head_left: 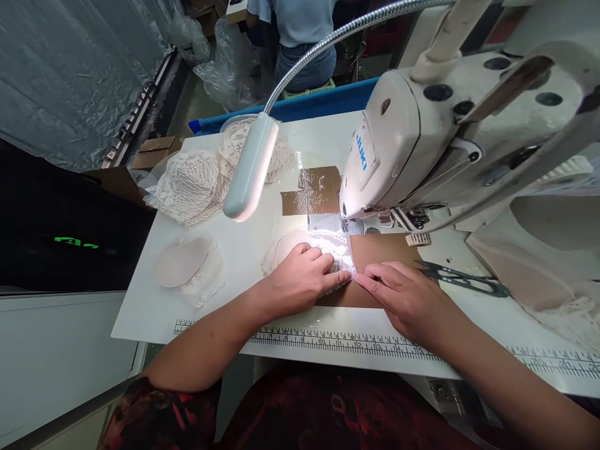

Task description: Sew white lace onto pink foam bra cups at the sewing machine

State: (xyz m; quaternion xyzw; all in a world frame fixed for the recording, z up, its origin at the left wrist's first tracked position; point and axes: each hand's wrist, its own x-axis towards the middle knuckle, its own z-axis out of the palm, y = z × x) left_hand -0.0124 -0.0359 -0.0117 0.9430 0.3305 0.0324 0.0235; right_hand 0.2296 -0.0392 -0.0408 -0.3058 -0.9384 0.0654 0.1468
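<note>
Loose cup piece (182, 262) near left, lace stack (192, 181) beyond it, your left hand (302, 272) palm-down with fingers curled on the lace cup (336, 245), which sits just near of the sewing machine (389, 144) needle area, your right hand (407, 297) fingertips at its right edge, can't tell if either pinches, snips (469, 278) at right.

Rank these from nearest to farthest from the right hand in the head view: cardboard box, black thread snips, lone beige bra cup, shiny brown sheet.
1. Black thread snips: just right of the right hand.
2. Shiny brown sheet: up and left, beside the machine head.
3. Lone beige bra cup: at the table's left end.
4. Cardboard box: beyond the table's left edge.
</note>
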